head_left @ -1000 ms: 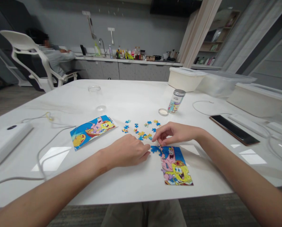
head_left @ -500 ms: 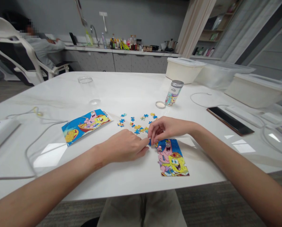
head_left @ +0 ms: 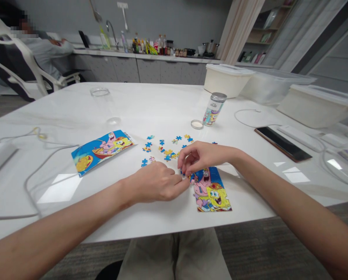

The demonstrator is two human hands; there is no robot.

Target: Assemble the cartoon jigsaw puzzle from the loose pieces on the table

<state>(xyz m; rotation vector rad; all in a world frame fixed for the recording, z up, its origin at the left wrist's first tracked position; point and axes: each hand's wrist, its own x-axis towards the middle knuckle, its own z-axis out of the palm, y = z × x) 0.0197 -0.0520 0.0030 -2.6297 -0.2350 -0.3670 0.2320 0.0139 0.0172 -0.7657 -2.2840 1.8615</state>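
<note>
A partly built cartoon jigsaw (head_left: 211, 191) lies on the white table (head_left: 150, 109) near the front edge. My right hand (head_left: 200, 157) pinches a small blue puzzle piece (head_left: 182, 172) at the jigsaw's top left corner. My left hand (head_left: 155, 182) rests curled on the table just left of it, with its fingertips touching that same corner; I cannot see anything held in it. Several loose blue and yellow pieces (head_left: 165, 147) are scattered just beyond both hands. A printed reference picture (head_left: 101, 149) lies to the left.
A small puzzle tin (head_left: 214, 109) and its lid (head_left: 197, 124) stand behind the pieces. A phone (head_left: 282, 144), cables and white plastic boxes (head_left: 228, 79) fill the right side. A glass (head_left: 100, 92) sits far left. Another person sits at the counter at the back left.
My view has drifted right and down, so everything has slid left and up. Both hands have closed in on the jigsaw's top left corner, and my right fingers have pinched tighter on the piece.
</note>
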